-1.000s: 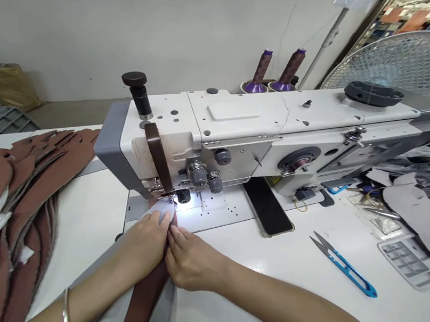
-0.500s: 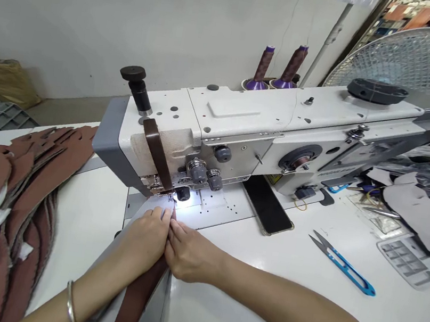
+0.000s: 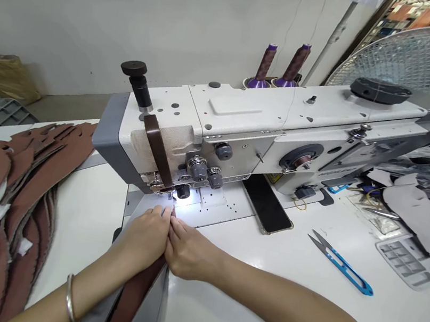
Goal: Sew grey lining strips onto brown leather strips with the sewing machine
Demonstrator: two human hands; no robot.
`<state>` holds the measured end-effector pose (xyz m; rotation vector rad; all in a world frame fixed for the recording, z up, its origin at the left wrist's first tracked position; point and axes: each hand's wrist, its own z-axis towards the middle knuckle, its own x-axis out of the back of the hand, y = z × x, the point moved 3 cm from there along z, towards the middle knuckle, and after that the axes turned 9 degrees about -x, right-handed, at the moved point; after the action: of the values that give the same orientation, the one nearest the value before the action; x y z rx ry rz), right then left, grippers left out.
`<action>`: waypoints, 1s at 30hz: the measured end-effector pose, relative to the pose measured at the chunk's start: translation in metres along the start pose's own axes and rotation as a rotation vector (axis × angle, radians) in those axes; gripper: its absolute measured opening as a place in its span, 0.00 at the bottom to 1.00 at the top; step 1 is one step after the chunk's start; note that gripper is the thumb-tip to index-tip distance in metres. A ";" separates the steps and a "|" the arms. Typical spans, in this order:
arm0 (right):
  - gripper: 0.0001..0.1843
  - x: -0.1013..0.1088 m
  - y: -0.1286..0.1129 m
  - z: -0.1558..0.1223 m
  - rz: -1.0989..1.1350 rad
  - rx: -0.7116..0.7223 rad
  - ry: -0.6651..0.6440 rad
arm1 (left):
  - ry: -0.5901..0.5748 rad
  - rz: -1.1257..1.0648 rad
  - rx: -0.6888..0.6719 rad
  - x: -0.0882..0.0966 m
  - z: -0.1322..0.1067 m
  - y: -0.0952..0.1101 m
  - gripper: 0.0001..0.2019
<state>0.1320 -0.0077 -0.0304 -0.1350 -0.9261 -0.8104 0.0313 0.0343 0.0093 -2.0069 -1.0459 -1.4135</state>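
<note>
A work piece of brown leather (image 3: 137,292) and light grey material (image 3: 147,204) runs from the front edge up to the needle area of a white sewing machine (image 3: 242,111). My left hand (image 3: 146,236) presses on the grey side, its fingers bent and close together at the edge. Against it, my right hand (image 3: 190,251) pinches the brown edge between thumb and fingers, just in front of the presser foot. Both hands touch each other there. The machine's lamp lights the stitching spot, where the needle itself is hard to make out.
Left of the machine lies a stack of brown leather pieces (image 3: 29,187), tied with white strips. A black phone (image 3: 268,206) rests by the machine bed, with blue thread snips (image 3: 344,266) to its right. Thread cones (image 3: 265,63) and a fan (image 3: 412,58) stand behind.
Both hands keep nearly the same place and grip at the machine. The near end of the work piece has shifted slightly left, and the view has moved a little.
</note>
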 end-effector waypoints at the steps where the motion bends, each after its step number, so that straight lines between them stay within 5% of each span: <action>1: 0.12 -0.001 0.000 0.000 -0.003 -0.003 0.006 | -0.008 -0.005 -0.001 0.001 0.000 0.001 0.23; 13: 0.10 0.006 -0.004 -0.001 0.037 0.020 -0.058 | -0.121 -0.185 -0.006 0.009 -0.015 -0.017 0.27; 30: 0.13 0.002 -0.014 -0.004 -0.006 0.003 -0.008 | -0.162 -0.140 0.011 0.003 -0.009 0.003 0.26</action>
<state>0.1255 -0.0207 -0.0342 -0.1331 -0.9360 -0.8148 0.0289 0.0268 0.0156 -2.1040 -1.2840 -1.3266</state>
